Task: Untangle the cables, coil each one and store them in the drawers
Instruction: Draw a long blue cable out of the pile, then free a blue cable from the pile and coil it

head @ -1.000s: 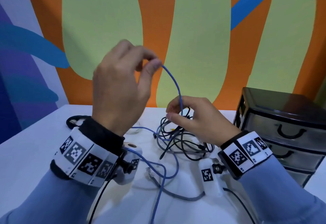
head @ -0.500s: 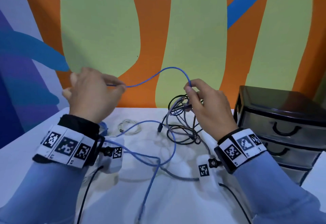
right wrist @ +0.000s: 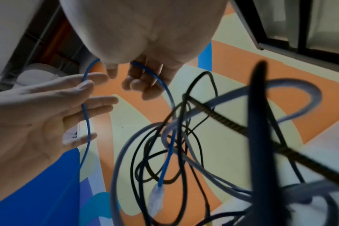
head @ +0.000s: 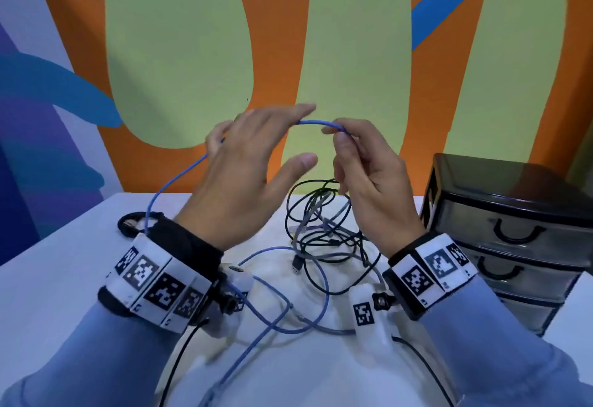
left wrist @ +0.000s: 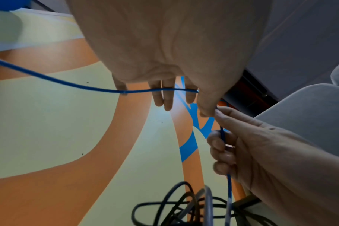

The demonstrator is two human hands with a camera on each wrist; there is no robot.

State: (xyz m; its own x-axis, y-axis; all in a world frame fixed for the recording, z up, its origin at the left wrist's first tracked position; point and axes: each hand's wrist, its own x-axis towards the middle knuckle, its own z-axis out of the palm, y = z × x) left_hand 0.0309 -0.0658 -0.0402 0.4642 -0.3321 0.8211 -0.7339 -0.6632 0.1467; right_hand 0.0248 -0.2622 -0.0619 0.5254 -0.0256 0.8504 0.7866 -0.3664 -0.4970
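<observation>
Blue cable (head: 316, 123) held up above the worktop (head: 57, 272), arching between both hands. Right hand (head: 369, 182) pinches it between thumb and forefinger, other fingers curled around the strand; from there it drops to a clear plug (right wrist: 155, 197) hanging in the tangle. Left hand (head: 237, 175) is spread, fingers straight; the cable runs across the fingers without a pinch, then falls away to the left and down past the wrist.

Tangle of black and grey cables (head: 324, 230) partly lifted off the worktop under the right hand, lower loops resting on the surface. More blue cable loops lie on the worktop between the two wrists. A small black coiled cable (head: 134, 222) sits apart, far left.

Black drawer unit (head: 513, 230) stands at the right edge of the worktop, its visible drawers shut. Painted wall (head: 192, 37) in orange, green and blue behind.
</observation>
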